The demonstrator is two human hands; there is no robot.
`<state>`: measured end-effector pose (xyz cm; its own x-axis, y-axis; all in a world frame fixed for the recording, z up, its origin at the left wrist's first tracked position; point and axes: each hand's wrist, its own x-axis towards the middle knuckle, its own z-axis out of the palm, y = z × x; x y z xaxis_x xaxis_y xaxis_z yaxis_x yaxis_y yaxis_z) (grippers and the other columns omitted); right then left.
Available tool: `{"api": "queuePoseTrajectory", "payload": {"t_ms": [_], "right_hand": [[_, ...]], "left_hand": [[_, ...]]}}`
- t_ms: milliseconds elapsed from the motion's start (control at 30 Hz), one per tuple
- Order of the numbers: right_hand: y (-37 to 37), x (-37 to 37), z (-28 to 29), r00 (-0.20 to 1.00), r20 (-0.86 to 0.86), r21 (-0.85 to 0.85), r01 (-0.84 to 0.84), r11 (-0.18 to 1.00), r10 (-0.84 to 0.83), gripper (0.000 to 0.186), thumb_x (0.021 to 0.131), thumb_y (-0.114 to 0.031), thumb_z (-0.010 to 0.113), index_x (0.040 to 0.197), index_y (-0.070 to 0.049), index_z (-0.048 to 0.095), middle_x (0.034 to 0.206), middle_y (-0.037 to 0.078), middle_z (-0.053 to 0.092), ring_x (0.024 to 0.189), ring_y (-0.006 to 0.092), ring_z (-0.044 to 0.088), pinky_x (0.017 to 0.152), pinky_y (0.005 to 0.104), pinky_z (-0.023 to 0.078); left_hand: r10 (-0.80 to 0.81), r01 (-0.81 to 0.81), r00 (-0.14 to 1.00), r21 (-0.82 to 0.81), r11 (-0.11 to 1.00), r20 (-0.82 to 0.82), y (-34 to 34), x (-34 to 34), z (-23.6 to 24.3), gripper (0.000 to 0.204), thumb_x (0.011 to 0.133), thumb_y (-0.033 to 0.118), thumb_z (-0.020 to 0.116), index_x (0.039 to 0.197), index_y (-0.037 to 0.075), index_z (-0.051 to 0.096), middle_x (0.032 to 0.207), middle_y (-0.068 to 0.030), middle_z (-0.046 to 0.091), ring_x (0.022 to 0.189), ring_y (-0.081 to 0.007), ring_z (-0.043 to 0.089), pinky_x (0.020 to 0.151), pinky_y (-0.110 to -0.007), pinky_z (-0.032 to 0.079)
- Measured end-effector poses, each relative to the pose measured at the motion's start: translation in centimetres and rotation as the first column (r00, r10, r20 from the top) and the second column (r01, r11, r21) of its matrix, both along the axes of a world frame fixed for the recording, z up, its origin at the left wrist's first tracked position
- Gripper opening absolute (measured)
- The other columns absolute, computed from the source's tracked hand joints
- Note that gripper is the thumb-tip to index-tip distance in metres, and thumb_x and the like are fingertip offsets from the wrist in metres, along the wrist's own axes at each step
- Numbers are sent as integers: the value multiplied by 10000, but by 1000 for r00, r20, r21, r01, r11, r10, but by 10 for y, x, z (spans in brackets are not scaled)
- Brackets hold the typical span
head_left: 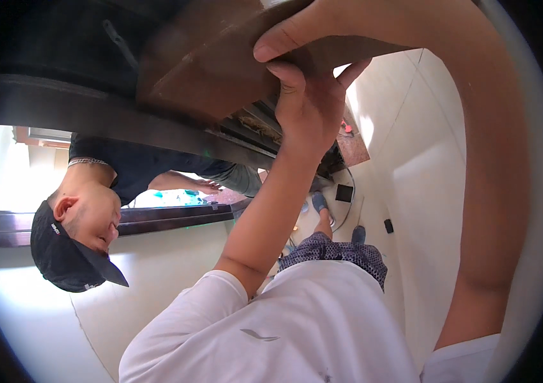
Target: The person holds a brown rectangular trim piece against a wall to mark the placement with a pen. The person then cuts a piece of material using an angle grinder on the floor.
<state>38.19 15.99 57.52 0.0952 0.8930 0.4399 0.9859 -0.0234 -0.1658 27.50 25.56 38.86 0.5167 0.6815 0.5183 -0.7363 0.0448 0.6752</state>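
Pale wall (169, 255); brown panel (211, 73), smooth, straight-edged, faint sheen.

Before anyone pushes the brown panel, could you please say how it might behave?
The brown panel is probably stiff: its faces meet at a crisp edge without visible sagging. It may be slightly slippery, as its surface looks smooth with a faint sheen.

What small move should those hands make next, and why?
Perhaps slide the left hand slightly away from the right hand: both sit close together at the brown board, so spreading them might steady it better.
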Motion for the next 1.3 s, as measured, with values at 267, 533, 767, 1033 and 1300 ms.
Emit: {"api": "queuePoseTrajectory", "payload": {"t_ms": [267,533,767,1033,1300], "right_hand": [[-7,6,10,1000,-7,-28,-25,999,25,880,631,-743,848,1044,32,789,884,197,765,806,353,746,756,417,609],[1,29,9,985,-32,-93,-169,981,167,890,645,-730,861,1094,35,775,914,220,758,847,380,741,770,441,602],[13,23,6,977,-136,-10,-169,986,166,994,534,-592,964,1304,-13,720,1174,166,702,1106,372,681,938,454,545],[30,22,-11,983,55,183,-183,966,176,1097,555,-734,911,1372,-29,717,1195,195,707,1186,362,662,988,471,563],[23,25,0,957,61,221,-291,931,285,1043,532,-646,966,1346,-38,733,1283,184,707,1224,365,650,1041,475,544]], "left_hand": [[-97,98,992,-8,995,74,3,-3,-6,840,1016,703,549,1643,182,348,1682,-32,396,1539,-293,422,1249,-635,381],[-133,132,990,-20,991,-51,-5,-15,4,855,950,588,733,1609,153,407,1644,-74,459,1547,-338,410,1270,-620,380],[-239,239,971,-6,971,22,6,-30,6,686,1059,370,671,1607,53,408,1599,-106,504,1494,-310,477,1265,-590,383],[-245,247,969,-115,962,34,8,-38,3,637,1051,377,685,1563,67,470,1554,-79,543,1456,-285,512,1251,-542,424],[-226,232,973,-183,955,50,-7,-32,18,611,1051,371,685,1541,62,490,1527,-89,567,1453,-298,518,1263,-586,399]]}}
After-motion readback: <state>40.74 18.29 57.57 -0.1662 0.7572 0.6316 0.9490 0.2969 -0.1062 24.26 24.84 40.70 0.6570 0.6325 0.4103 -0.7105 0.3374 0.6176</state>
